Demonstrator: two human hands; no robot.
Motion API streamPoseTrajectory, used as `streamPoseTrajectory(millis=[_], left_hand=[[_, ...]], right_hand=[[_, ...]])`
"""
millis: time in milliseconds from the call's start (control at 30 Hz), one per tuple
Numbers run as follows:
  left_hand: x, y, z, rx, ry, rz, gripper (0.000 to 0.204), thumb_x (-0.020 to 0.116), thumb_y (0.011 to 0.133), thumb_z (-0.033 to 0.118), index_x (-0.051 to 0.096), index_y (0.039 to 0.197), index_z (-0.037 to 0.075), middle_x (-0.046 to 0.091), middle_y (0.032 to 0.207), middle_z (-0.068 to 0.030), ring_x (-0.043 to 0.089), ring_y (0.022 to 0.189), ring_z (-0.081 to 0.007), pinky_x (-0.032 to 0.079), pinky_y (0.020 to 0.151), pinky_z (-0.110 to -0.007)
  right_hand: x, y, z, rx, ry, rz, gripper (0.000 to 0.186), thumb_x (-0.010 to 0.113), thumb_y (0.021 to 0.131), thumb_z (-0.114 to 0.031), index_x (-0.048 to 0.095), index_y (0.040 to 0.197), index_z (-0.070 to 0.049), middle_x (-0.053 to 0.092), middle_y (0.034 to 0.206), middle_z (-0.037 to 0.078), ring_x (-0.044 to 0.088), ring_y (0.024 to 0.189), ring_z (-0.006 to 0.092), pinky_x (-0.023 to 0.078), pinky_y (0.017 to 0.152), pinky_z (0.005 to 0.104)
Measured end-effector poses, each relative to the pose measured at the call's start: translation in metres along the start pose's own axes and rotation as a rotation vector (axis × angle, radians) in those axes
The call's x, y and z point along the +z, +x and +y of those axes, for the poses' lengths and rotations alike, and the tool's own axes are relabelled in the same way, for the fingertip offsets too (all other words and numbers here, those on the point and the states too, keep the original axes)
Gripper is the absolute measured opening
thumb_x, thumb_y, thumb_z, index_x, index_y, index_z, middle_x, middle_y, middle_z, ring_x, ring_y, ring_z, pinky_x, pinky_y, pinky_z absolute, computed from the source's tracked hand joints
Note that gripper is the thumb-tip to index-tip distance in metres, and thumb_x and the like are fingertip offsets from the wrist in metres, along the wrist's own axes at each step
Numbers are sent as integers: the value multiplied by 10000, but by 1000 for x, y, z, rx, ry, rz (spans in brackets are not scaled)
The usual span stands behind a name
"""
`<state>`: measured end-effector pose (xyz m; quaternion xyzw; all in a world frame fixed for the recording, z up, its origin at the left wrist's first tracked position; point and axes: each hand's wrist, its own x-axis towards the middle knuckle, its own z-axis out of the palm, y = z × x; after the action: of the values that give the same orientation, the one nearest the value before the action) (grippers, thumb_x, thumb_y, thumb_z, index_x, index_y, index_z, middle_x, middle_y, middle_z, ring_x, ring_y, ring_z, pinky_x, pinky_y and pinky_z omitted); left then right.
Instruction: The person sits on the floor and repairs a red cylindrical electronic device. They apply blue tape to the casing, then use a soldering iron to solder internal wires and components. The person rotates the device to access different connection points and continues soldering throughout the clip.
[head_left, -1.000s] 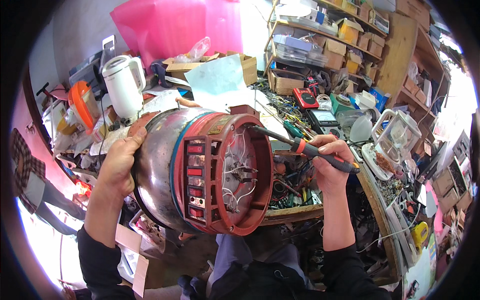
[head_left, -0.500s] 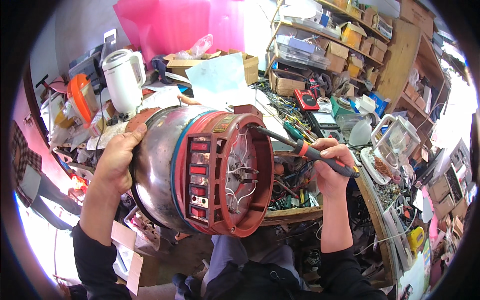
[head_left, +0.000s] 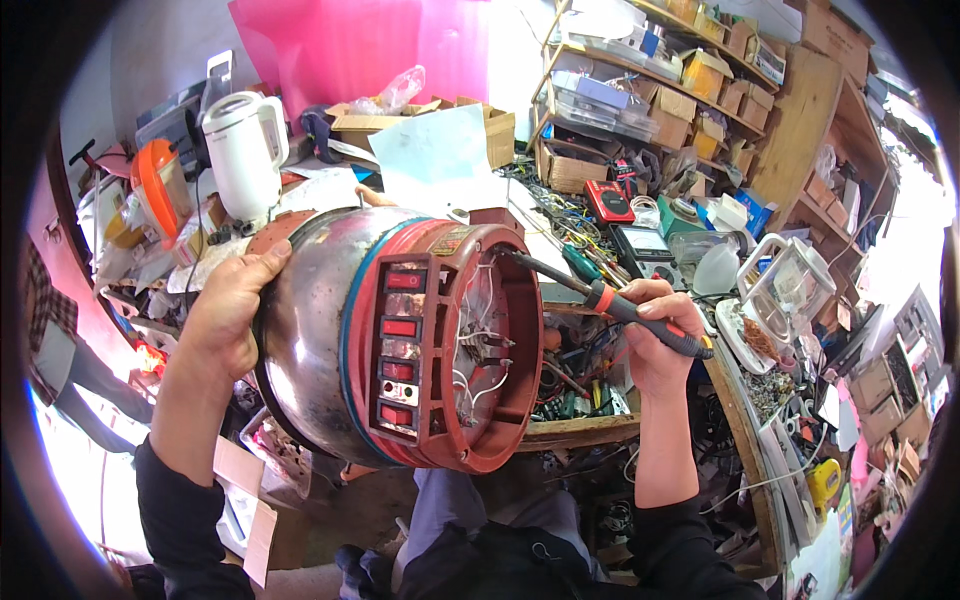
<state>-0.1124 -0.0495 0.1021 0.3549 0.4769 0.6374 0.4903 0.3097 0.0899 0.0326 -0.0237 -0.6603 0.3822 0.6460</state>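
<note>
A round, drum-like metal appliance (head_left: 312, 310) lies tilted on its side in front of me, its red plastic base (head_left: 500, 440) facing right. Several red rocker switches (head_left: 399, 328) line a panel on that base, and white wires (head_left: 487, 385) show inside its hollow. My left hand (head_left: 228, 318) grips the metal rim on the left, thumb on top and the other fingers mostly hidden. In my right hand (head_left: 655, 338) is a screwdriver (head_left: 645, 315) with a black and orange handle. Its shaft reaches left to the base's upper inner edge; the exact tip contact is hard to see.
Behind the appliance, a cluttered workbench holds a white jug-shaped appliance (head_left: 243, 155), a red multimeter (head_left: 610, 202), and loose wires and tools. A clear jug (head_left: 792, 285) stands at the right. An open drawer (head_left: 585, 432) of parts sits below. Another person (head_left: 60, 310) is at the far left.
The appliance and both hands have shifted very slightly left in the picture. The screwdriver remains at the same place on the base, and both grips look unchanged.
</note>
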Motion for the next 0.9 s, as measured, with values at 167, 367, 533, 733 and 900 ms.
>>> streamPoseTrajectory(millis=[167, 367, 533, 733, 900], left_hand=[[8, -1, 0, 10, 6, 38, 289, 539, 1088, 210, 694, 1142, -28, 755, 1049, -98, 734, 867, -166, 614, 770, -310], [8, -2, 2, 3, 8, 20, 297, 551, 1082, 199, 652, 1227, -39, 745, 1098, -101, 731, 915, -156, 615, 806, -300], [12, -4, 2, 14, -18, 64, 279, 537, 1089, 201, 684, 1147, -29, 754, 1038, -96, 729, 847, -153, 613, 761, -300], [3, 0, 0, 4, -12, 15, 269, 540, 1088, 198, 680, 1150, -23, 752, 1037, -98, 726, 853, -149, 613, 762, -296], [11, -4, 1, 8, -32, 41, 275, 541, 1088, 199, 679, 1158, -27, 751, 1051, -99, 728, 867, -158, 614, 775, -305]], right_hand=[[-1, -1, -1, 4, -10, 2, 263, 813, 757, 54, 689, 963, -52, 698, 1138, 207, 683, 1065, 281, 540, 973, 426], [-3, -4, 1, 4, -2, 7, 270, 816, 753, 59, 685, 963, -49, 694, 1138, 209, 684, 1064, 283, 542, 972, 427], [-1, -4, -2, 27, 20, 4, 269, 817, 755, 54, 682, 964, -49, 692, 1141, 208, 682, 1068, 282, 542, 977, 431], [-2, -4, -1, 19, 4, 10, 265, 815, 758, 54, 684, 964, -51, 690, 1147, 205, 682, 1071, 283, 542, 981, 430], [-2, -3, 1, -16, -51, -26, 285, 858, 818, -75, 664, 1027, -81, 670, 1149, 195, 669, 1016, 270, 558, 914, 413]])
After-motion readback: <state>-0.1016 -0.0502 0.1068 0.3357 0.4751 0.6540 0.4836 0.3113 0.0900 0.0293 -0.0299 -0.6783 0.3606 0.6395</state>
